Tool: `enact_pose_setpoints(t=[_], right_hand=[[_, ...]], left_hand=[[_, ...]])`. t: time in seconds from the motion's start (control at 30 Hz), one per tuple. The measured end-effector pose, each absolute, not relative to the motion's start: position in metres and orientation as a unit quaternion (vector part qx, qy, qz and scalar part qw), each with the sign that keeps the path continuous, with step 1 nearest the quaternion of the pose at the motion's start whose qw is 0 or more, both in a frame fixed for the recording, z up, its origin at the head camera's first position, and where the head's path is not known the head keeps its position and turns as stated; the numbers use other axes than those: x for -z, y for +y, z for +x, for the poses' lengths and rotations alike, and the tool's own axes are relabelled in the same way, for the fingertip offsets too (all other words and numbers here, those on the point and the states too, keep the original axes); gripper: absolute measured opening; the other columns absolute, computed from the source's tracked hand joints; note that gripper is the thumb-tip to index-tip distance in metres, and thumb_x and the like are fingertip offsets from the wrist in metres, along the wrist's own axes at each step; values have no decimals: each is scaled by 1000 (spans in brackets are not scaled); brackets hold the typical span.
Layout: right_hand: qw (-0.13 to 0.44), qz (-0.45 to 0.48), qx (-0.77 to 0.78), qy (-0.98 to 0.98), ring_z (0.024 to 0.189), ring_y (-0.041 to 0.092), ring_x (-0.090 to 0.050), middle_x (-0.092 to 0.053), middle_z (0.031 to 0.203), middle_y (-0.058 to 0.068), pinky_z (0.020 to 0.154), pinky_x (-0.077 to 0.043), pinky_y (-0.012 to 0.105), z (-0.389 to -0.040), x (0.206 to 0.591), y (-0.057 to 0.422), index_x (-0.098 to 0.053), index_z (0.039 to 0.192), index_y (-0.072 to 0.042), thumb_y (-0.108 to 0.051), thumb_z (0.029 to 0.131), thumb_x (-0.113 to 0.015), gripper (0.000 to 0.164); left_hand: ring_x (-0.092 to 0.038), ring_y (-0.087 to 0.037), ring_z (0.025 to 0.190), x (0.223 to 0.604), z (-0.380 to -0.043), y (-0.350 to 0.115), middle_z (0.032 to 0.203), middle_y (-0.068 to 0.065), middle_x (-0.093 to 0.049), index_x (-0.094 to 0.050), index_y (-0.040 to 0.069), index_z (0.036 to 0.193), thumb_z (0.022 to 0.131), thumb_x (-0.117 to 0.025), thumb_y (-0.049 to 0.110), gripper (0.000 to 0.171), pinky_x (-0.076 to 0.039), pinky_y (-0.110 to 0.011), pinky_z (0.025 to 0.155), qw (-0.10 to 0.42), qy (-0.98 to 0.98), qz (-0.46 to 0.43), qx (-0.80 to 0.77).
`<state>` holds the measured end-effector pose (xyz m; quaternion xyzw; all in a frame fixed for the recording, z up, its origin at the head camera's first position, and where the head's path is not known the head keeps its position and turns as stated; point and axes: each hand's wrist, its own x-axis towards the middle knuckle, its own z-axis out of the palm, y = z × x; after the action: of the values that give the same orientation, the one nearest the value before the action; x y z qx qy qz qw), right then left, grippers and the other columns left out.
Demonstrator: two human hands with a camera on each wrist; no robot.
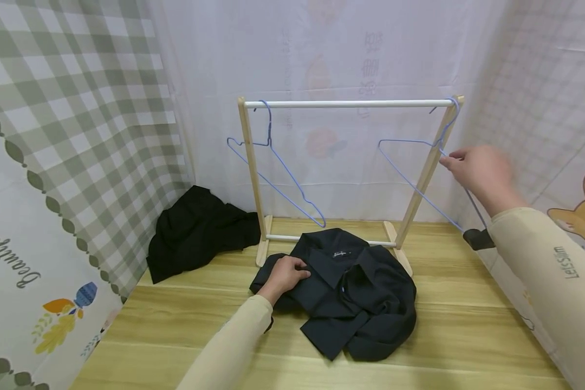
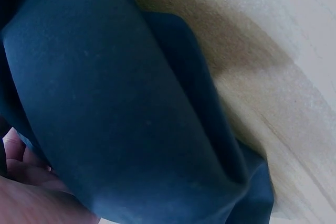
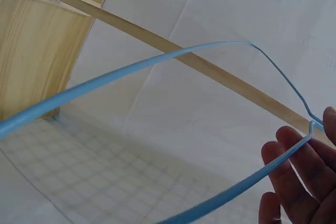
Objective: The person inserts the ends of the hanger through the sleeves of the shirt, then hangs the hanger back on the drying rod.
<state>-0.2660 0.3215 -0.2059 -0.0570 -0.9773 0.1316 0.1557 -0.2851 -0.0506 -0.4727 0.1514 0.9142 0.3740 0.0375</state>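
A black collared shirt (image 1: 370,303) lies bunched on the wooden table, its collar and neck label facing up. My left hand (image 1: 285,275) grips the cloth at its left side. Dark folds fill most of the left wrist view, partly covering the fingers (image 2: 31,169). On the right end of the rack's white bar (image 1: 351,103) hangs a blue wire hanger (image 1: 411,187). Just below its hook, my right hand (image 1: 480,170) pinches the wire between thumb and fingers. The right wrist view shows the hanger's wire (image 3: 105,80) running past the curled fingers (image 3: 299,177).
A second blue hanger (image 1: 292,179) hangs at the left end of the bar. Behind on the left lies a heap of black cloth (image 1: 200,233). The rack's wooden posts (image 1: 426,170) stand on the table (image 1: 185,325), with printed cloth walls (image 1: 78,97) around it.
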Motion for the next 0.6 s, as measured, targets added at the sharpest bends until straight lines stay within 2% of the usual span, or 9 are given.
enact_pose_setpoints(t=[0.13, 0.27, 0.4, 0.5, 0.6], right_hand=[[161, -64, -142, -975, 100, 41, -61, -74, 100, 13, 65, -40, 46, -274, 207, 320, -67, 124, -2, -34, 101, -49, 43], [164, -73, -163, -970, 72, 18, -64, -75, 81, 4, 65, -38, 41, -278, 208, 321, -67, 121, 1, -26, 101, -47, 39], [184, -85, -190, -961, 58, -2, -53, -76, 86, 6, 73, -35, 39, -277, 206, 321, -66, 123, 3, -22, 102, -43, 40], [209, -87, -205, -952, 54, -11, -47, -76, 90, 4, 77, -33, 36, -275, 204, 320, -65, 126, 3, -24, 103, -42, 42], [233, -82, -214, -945, 50, -18, -41, -76, 87, -2, 76, -32, 34, -274, 202, 319, -64, 128, 1, -27, 104, -43, 43]], left_hand=[[-64, -31, 104, 472, -284, -50, 106, -10, -71, -77, 6, 103, 88, -77, 18, 19, -51, -42, 90, 35, 913, 154, -376], [-64, -31, 103, 472, -285, -48, 105, -10, -71, -77, 6, 101, 88, -77, 18, 18, -51, -42, 88, 34, 911, 159, -378], [-63, -31, 103, 472, -286, -47, 106, -10, -71, -77, 6, 101, 88, -77, 18, 18, -51, -41, 88, 39, 911, 158, -379], [-63, -30, 104, 471, -286, -48, 108, -10, -70, -76, 5, 102, 88, -77, 18, 19, -51, -41, 87, 40, 912, 153, -379], [-64, -31, 105, 470, -287, -50, 110, -12, -70, -76, 4, 105, 88, -77, 19, 23, -51, -42, 88, 40, 914, 149, -376]])
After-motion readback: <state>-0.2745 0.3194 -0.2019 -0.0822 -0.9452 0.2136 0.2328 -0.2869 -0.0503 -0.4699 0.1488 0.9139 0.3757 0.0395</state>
